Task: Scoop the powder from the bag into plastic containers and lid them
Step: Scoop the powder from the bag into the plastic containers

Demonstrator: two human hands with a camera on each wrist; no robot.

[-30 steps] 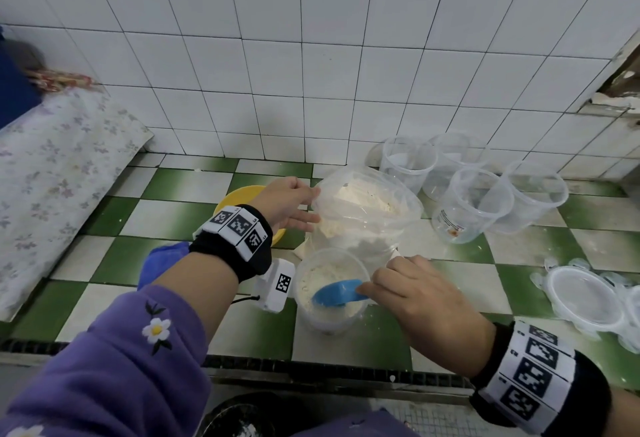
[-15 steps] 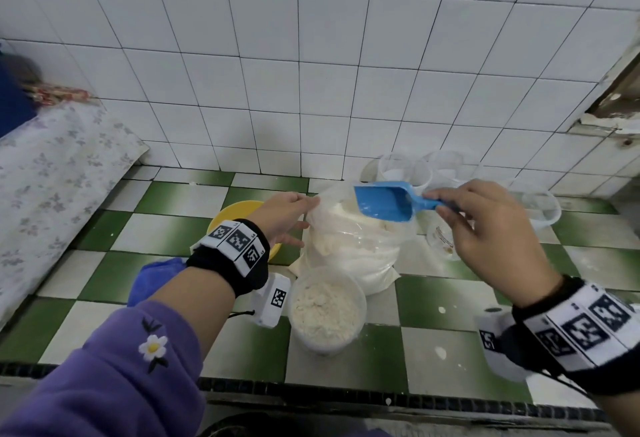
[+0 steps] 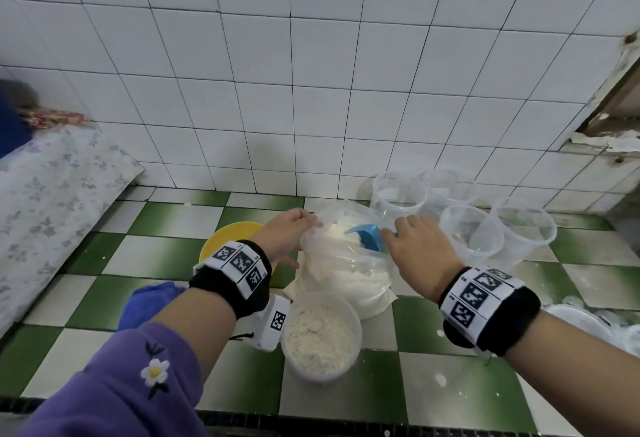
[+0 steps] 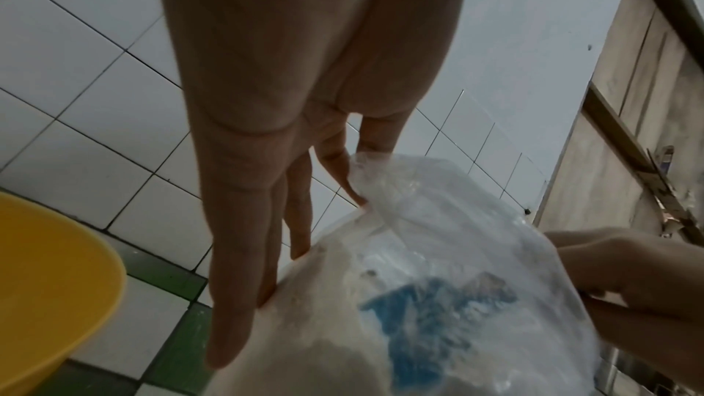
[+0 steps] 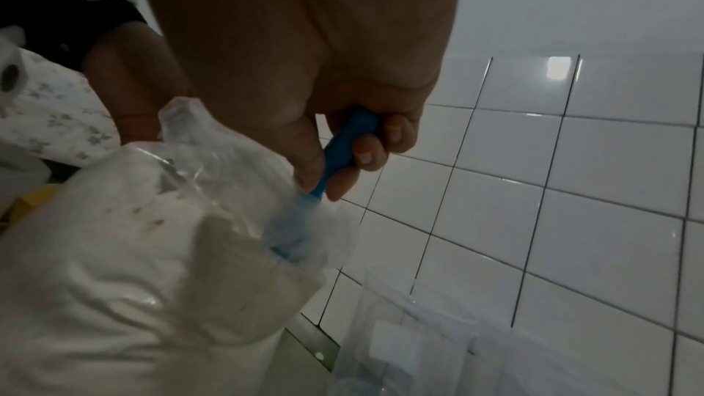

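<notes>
A clear plastic bag (image 3: 343,263) of white powder stands on the green and white tiled counter. My left hand (image 3: 291,232) pinches the bag's left rim (image 4: 366,179) between thumb and forefinger, the other fingers straight against its side. My right hand (image 3: 412,246) grips the handle of a blue scoop (image 3: 369,237), whose bowl is down inside the bag on the powder. The handle (image 5: 343,149) shows in the right wrist view. In front of the bag stands a round plastic container (image 3: 320,334) nearly full of powder, with no lid on it.
Several empty clear containers (image 3: 471,234) stand behind and right of the bag near the tiled wall. Lids (image 3: 588,324) lie at the right edge. A yellow bowl (image 3: 225,239) and a blue cloth (image 3: 149,301) sit left of the bag. A floral-covered surface (image 3: 52,201) is far left.
My right hand lifted the scoop from the filled container up over the bag, then lowered it into the bag's powder. The left hand has stayed on the bag's rim.
</notes>
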